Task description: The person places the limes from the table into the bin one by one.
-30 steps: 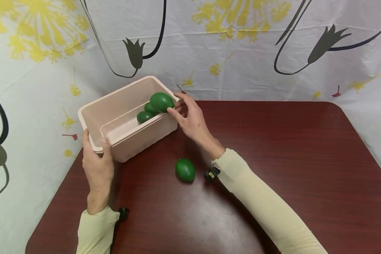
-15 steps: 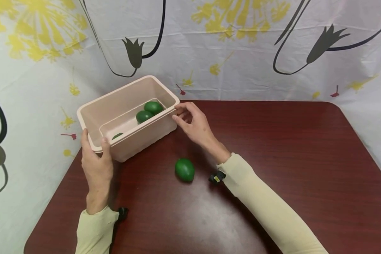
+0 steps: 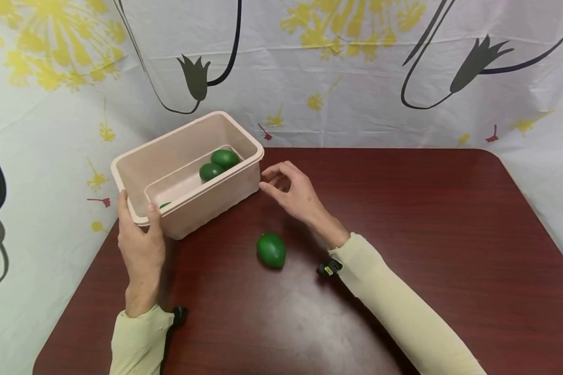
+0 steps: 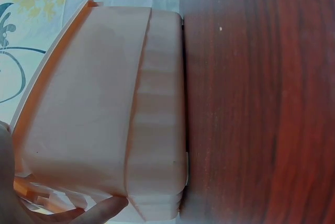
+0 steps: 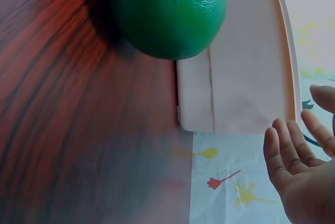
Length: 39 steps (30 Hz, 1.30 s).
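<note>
A pale pink plastic bin (image 3: pixel 211 205) stands on the table at the left in the head view. My left hand (image 3: pixel 142 250) grips its near left corner, thumb on the rim and fingers round the end. Two green limes (image 3: pixel 211 172) lie together inside, toward the right end. A sliver of a third lime (image 3: pixel 166 205) shows at the left, mostly hidden by the front wall. My right hand (image 3: pixel 294 192) hovers just off the bin's right end, fingers loosely curled around nothing. Another lime (image 3: pixel 271 250) rests on the table in front of the bin, large in the right wrist view.
The dark red wooden table (image 3: pixel 427 219) stretches away to the right of the bin. Behind it hangs a white sheet (image 3: pixel 356 104) printed with yellow and grey flowers. A small black device (image 3: pixel 329 269) sits at the right sleeve cuff.
My right hand has let go of a lime over the bin's right end and drawn back right and down. A lime now shows at the bin's left end. The left hand keeps its grip.
</note>
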Tool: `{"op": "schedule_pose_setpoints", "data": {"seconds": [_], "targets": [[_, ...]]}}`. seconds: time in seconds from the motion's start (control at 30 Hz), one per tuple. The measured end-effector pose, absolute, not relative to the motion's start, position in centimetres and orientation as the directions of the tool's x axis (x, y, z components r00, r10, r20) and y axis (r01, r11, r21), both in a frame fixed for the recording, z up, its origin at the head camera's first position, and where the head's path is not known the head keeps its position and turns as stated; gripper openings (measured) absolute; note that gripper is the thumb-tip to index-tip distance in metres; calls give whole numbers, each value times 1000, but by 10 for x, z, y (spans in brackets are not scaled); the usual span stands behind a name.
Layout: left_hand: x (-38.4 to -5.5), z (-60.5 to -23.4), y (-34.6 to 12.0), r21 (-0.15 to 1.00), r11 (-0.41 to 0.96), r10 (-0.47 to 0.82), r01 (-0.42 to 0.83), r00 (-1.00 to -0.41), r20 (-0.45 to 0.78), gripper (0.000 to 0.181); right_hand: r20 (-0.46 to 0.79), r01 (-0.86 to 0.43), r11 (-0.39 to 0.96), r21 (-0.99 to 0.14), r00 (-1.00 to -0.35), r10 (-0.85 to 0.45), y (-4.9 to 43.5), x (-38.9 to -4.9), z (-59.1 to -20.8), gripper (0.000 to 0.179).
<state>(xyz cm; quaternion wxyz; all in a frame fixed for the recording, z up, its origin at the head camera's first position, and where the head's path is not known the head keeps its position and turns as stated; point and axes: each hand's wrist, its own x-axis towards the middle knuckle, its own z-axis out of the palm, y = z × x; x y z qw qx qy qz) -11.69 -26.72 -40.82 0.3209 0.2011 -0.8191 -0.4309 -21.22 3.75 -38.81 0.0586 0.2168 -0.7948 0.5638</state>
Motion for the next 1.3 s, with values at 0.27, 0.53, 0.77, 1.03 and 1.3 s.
{"op": "schedule_pose_setpoints", "data": {"seconds": [0.27,0.53,0.77,1.03,1.3], "targets": [[-117,-409,-267,837,545,-602,-49,-718,350,69,320,-403,272,-874,-898,-302,46,-207,-395,28],[-118,-408,-266,839,541,-607,-52,-715,347,69,295,-399,292,-869,-892,-341,53,-203,-399,24],[-117,-406,-266,842,536,-608,-60,-719,336,68,242,-382,311,-870,-881,-406,61,-196,-407,25],[-115,-406,-267,843,535,-609,-57,-718,338,68,201,-394,348,-851,-856,-476,70,-189,-416,31],[-116,-407,-267,841,537,-609,-57,-717,340,68,156,-396,359,-845,-825,-543,79,-184,-420,41]]}}
